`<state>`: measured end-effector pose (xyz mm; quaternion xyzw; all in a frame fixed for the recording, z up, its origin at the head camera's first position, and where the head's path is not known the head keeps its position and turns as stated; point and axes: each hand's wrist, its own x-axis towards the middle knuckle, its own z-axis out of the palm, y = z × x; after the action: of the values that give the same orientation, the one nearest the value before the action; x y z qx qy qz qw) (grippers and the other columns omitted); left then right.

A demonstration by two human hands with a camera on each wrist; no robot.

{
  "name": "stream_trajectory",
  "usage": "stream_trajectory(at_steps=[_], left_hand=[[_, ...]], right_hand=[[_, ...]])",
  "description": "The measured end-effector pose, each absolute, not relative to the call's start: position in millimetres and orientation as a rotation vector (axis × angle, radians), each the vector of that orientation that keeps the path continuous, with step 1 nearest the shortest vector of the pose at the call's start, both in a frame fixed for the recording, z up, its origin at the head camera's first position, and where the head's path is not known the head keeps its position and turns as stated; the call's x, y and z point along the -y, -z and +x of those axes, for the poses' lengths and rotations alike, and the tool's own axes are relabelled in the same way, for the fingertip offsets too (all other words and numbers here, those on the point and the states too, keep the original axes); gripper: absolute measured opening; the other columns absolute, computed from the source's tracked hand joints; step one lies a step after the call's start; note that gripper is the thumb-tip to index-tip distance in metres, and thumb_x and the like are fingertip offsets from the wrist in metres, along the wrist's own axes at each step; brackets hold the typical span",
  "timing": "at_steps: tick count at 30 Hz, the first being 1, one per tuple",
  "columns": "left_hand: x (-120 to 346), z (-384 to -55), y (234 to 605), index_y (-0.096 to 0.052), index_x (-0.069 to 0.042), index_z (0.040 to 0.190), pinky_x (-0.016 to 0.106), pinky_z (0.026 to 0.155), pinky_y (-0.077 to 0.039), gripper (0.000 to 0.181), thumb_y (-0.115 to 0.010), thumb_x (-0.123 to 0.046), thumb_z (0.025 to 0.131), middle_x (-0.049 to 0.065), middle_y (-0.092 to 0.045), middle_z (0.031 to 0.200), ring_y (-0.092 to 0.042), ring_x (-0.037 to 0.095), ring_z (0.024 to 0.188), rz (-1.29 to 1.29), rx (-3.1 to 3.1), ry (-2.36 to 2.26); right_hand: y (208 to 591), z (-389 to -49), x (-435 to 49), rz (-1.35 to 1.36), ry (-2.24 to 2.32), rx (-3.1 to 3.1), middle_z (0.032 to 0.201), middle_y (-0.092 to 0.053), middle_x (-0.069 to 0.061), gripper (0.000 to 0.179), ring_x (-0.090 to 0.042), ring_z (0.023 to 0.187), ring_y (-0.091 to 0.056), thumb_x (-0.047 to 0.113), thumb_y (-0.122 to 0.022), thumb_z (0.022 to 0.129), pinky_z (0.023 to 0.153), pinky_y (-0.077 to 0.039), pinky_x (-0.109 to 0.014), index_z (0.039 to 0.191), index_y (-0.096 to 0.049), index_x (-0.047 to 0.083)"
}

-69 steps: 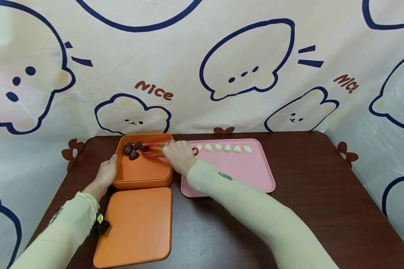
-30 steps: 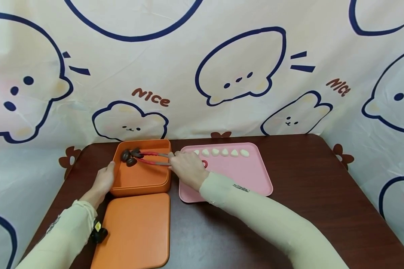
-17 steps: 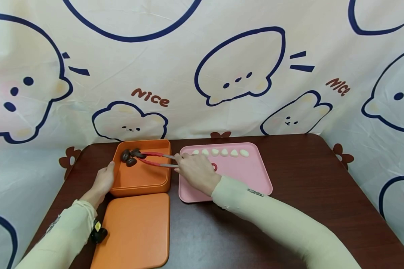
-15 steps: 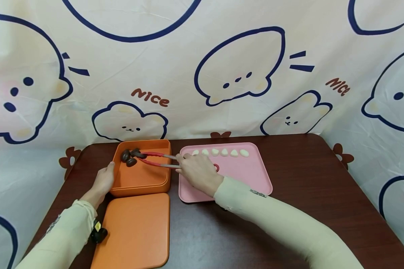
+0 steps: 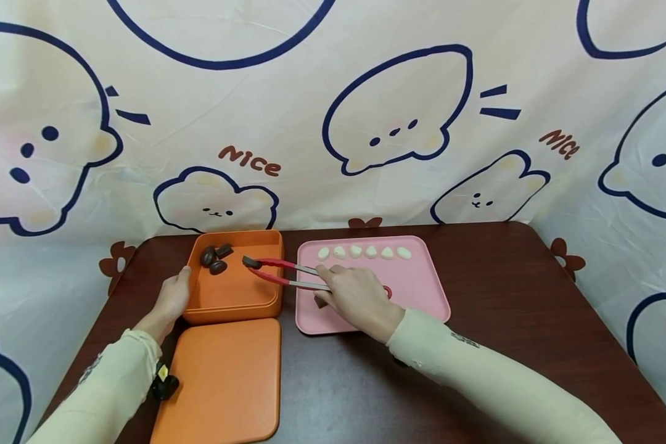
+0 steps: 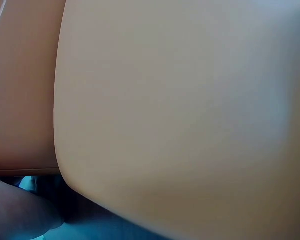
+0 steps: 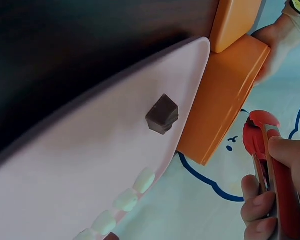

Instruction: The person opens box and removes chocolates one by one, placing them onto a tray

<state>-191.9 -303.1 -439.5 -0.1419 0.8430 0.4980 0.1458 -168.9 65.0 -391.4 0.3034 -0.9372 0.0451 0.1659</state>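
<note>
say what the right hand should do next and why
Probably carry the dark piece across to the tray: the tongs in the right hand grip it above the box, and another dark piece already lies on the tray.

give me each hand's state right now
Left hand: touching the orange box; open or closed cannot be told.
Right hand: closed, holding red tongs that grip a dark piece.

The tongs (image 5: 277, 263) are red and silvery, the box (image 5: 230, 291) and lid (image 5: 222, 376) orange, the tray (image 5: 413, 280) pink. Navy outlines (image 5: 216, 65) and brown lettering (image 5: 258, 163) pattern the pale backdrop (image 5: 300, 111). The gripped piece (image 5: 250, 263), small here, looks blackish-brown.
</note>
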Motion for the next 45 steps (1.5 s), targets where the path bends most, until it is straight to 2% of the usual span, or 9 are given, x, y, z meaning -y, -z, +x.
stream_trajectory(at_steps=[5, 12, 21, 26, 29, 35, 41, 45], left_hand=[[302.8, -191.0, 440.4, -0.003, 0.007, 0.159, 0.064, 0.124, -0.011, 0.082, 0.0, -0.054, 0.105, 0.029, 0.001, 0.167, -0.004, 0.049, 0.154, -0.41, -2.423, -1.442], [303.3, -191.3, 441.2, -0.009, 0.008, 0.159, 0.063, 0.123, -0.015, 0.083, 0.001, -0.054, 0.105, 0.031, -0.006, 0.166, -0.011, 0.048, 0.153, -0.414, -2.422, -1.45], [304.2, -190.1, 442.3, -0.007, 0.007, 0.16, 0.064, 0.123, -0.013, 0.083, 0.001, -0.055, 0.105, 0.03, -0.002, 0.167, -0.007, 0.049, 0.153, -0.402, -2.418, -1.443], [303.1, -190.3, 442.9, -0.008, 0.006, 0.16, 0.064, 0.123, -0.014, 0.082, 0.0, -0.055, 0.105, 0.031, -0.004, 0.166, -0.009, 0.049, 0.153, -0.408, -2.419, -1.446], [302.4, -190.8, 442.6, -0.008, 0.007, 0.159, 0.063, 0.123, -0.015, 0.082, 0.0, -0.055, 0.105, 0.031, -0.005, 0.166, -0.011, 0.048, 0.153, -0.417, -2.424, -1.449], [302.4, -192.4, 441.7, -0.008, 0.006, 0.16, 0.063, 0.123, -0.016, 0.081, 0.0, -0.053, 0.105, 0.031, -0.005, 0.166, -0.011, 0.048, 0.153, -0.417, -2.42, -1.449], [303.3, -193.3, 439.8, -0.007, 0.006, 0.16, 0.062, 0.123, -0.017, 0.079, -0.001, -0.052, 0.106, 0.03, -0.007, 0.166, -0.013, 0.048, 0.152, -0.432, -2.418, -1.457], [303.4, -193.2, 439.5, -0.006, 0.005, 0.16, 0.062, 0.123, -0.016, 0.079, 0.0, -0.052, 0.106, 0.03, -0.005, 0.167, -0.012, 0.048, 0.153, -0.434, -2.415, -1.451]], right_hand=[[393.0, -161.2, -78.2, 0.856, -0.215, 2.643, 0.071, -0.064, 0.006, 0.029, -0.013, 0.059, -0.063, 0.047, -0.069, 0.093, 0.046, -0.048, -0.032, 0.101, -0.065, 0.02], [397.0, -151.9, -100.1, 0.823, -0.254, 2.627, 0.069, -0.061, 0.006, 0.03, -0.014, 0.059, -0.061, 0.043, -0.073, 0.092, 0.05, -0.051, -0.035, 0.11, -0.067, 0.019], [398.5, -144.7, -122.1, 0.818, -0.284, 2.673, 0.063, -0.047, 0.009, 0.027, -0.01, 0.056, -0.048, 0.04, -0.075, 0.092, 0.052, -0.046, -0.031, 0.103, -0.065, 0.017], [397.6, -140.9, -135.8, 0.806, -0.355, 2.725, 0.062, -0.042, 0.012, 0.021, -0.008, 0.057, -0.042, 0.037, -0.075, 0.092, 0.053, -0.039, -0.026, 0.096, -0.064, 0.019], [396.8, -138.4, -144.6, 0.796, -0.398, 2.767, 0.063, -0.047, 0.012, 0.02, -0.007, 0.059, -0.042, 0.036, -0.075, 0.092, 0.055, -0.038, -0.024, 0.1, -0.068, 0.018], [397.3, -135.5, -161.6, 0.771, -0.463, 2.835, 0.074, -0.063, 0.01, 0.027, -0.006, 0.064, -0.049, 0.034, -0.077, 0.09, 0.06, -0.043, -0.024, 0.11, -0.073, 0.016], [399.7, -135.7, -178.7, 0.743, -0.552, 2.917, 0.077, -0.063, 0.014, 0.015, -0.005, 0.069, -0.053, 0.033, -0.077, 0.09, 0.061, -0.047, -0.025, 0.1, -0.071, 0.023], [401.2, -133.6, -190.1, 0.676, -0.638, 3.02, 0.071, -0.057, 0.015, 0.009, -0.005, 0.065, -0.049, 0.034, -0.075, 0.093, 0.055, -0.043, -0.023, 0.095, -0.069, 0.028]])
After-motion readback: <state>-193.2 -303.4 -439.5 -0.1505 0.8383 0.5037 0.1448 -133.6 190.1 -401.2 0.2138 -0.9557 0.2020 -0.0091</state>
